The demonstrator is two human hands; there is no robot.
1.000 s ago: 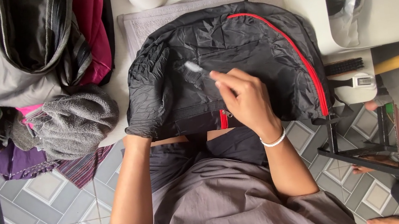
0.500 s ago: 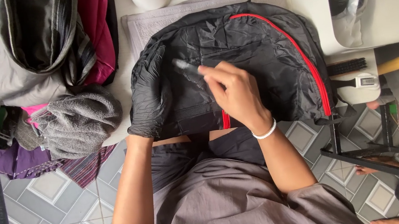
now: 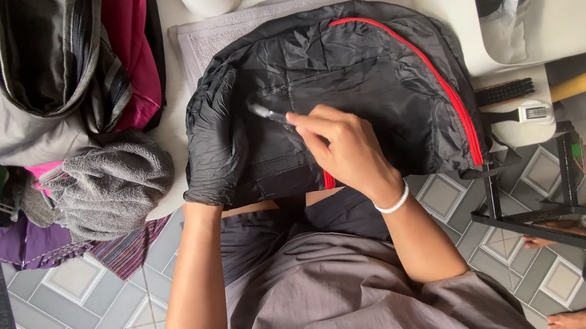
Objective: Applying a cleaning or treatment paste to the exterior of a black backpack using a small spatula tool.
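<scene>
Brush [image 3: 267,112] slid left since earlier frame; right hand [image 3: 343,148] clenched on it, scrubbing black backpack [image 3: 374,92] on bench. Gloved left hand [image 3: 213,149] presses flat, steadying. Next: keep short strokes, bag pinned.

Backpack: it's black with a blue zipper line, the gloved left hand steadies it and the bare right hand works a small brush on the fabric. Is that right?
Not quite. The zipper line is red, not blue, as the head view shows. The rest stands: the backpack is black, the gloved left hand steadies it, and the bare right hand works a small brush on the fabric.
</scene>
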